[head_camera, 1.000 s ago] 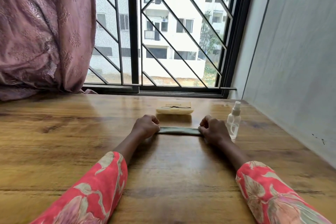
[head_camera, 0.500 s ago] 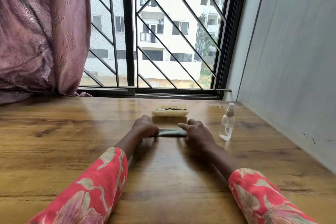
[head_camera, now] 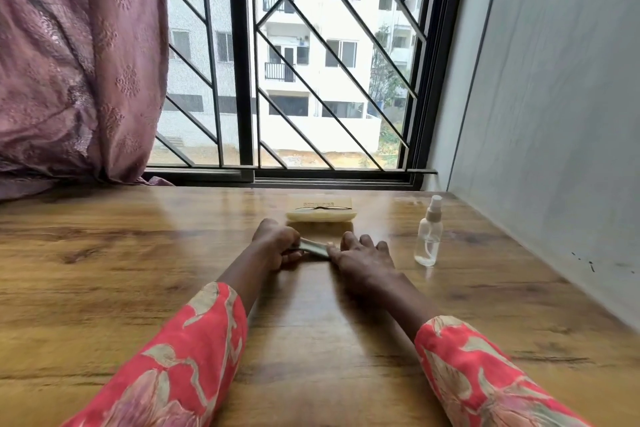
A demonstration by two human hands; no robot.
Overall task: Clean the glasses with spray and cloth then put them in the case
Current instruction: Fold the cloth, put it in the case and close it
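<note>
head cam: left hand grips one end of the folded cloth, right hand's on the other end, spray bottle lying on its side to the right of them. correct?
Not quite. In the head view the spray bottle stands upright on the table, cap up, not lying on its side. The rest holds: the left hand grips one end of the folded cloth, the right hand is on the other end, and the bottle is to their right.

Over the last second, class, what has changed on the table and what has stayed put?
The right hand let go of its end of the folded greenish cloth, slid left along it and now lies with fingers spread, flattening it. The left hand still grips the other end. The beige glasses case and spray bottle stayed where they were on the wooden table.
</note>
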